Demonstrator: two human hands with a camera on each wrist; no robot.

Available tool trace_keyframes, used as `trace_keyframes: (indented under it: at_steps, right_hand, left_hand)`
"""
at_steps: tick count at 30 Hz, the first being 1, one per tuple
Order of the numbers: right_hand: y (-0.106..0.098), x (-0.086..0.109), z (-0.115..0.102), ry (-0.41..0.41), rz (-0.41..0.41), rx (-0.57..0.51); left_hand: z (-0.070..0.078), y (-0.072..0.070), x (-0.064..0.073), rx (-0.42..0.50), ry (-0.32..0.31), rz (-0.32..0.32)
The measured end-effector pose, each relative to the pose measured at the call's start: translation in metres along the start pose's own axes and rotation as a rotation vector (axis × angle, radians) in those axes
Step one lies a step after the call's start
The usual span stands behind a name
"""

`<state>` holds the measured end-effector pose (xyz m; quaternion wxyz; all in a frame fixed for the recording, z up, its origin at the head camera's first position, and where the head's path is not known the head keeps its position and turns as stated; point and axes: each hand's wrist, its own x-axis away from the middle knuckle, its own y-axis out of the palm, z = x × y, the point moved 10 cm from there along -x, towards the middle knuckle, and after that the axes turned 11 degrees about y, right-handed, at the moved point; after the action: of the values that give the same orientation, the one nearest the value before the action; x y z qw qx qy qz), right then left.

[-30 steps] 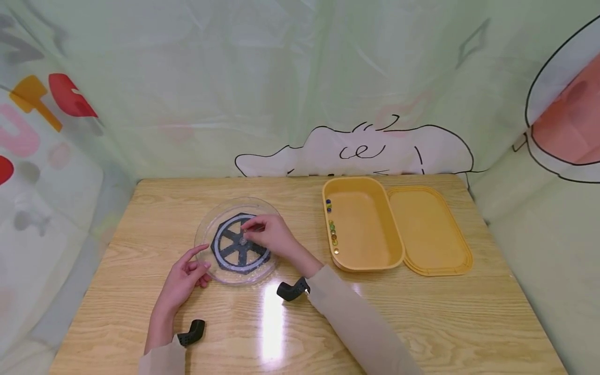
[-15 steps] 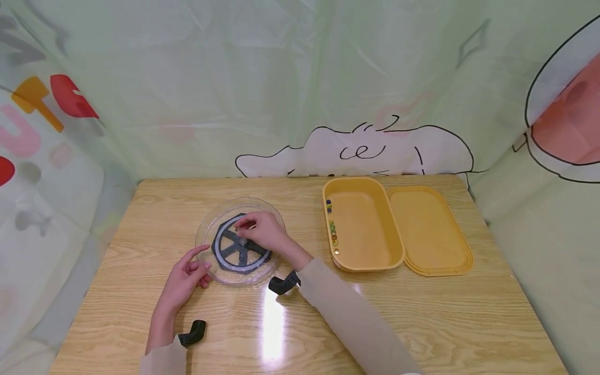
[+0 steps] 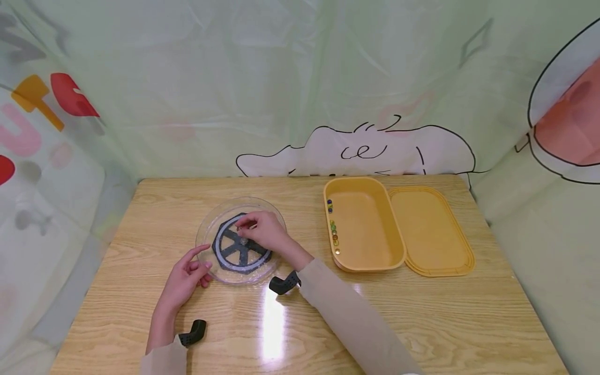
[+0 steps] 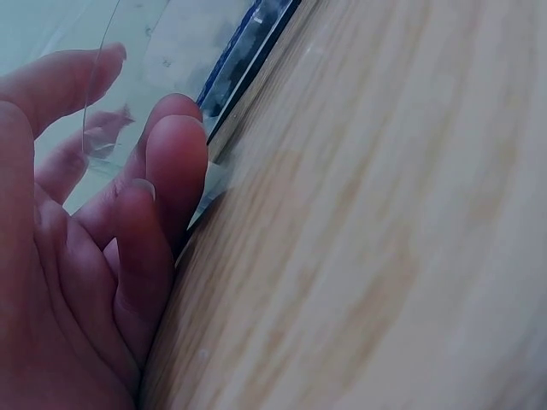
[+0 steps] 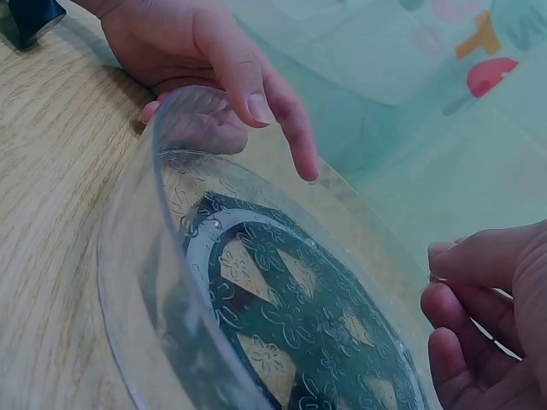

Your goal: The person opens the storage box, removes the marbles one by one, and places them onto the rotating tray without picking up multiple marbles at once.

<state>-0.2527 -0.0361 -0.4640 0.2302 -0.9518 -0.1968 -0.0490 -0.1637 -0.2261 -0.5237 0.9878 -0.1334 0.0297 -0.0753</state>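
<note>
A clear round dish (image 3: 262, 204) with an embossed flower pattern stands on the table, a dark six-spoked wheel shape (image 3: 229, 250) showing through its floor. My left hand (image 3: 184, 278) holds the dish's near-left rim, index finger stretched over the edge and other fingers curled outside the wall, as the right wrist view shows. Over the middle of the dish, my right hand (image 3: 262, 229) pinches a tiny object (image 5: 437, 278) between thumb and index fingertip. The fingertips cover most of it, so its kind cannot be told. In the left wrist view, curled fingers (image 4: 175, 162) are close to the tabletop.
To the right stands a yellow-orange tub (image 3: 370, 229), with several small coloured marbles (image 3: 334, 229) along its left side. Its matching lid (image 3: 431, 229) lies flat beside it. A printed curtain (image 3: 281, 94) hangs behind the wooden table (image 3: 422, 317).
My right hand has shifted slightly left over the dish, keeping its pinch, then stayed still. The left hand and the dish show no visible movement.
</note>
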Motion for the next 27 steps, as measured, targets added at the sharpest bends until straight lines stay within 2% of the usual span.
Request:
trace_keyframes:
  at_steps: [18,27]
  right_hand:
    - [-0.002,0.002,0.002,0.008,0.005,-0.030]
    - [-0.011,0.005,-0.005,-0.003,0.015,-0.026]
  left_hand:
    - [-0.003,0.001,0.001,0.008,-0.004,0.007]
    - [0.000,0.000,0.001,0.025,0.006,0.010]
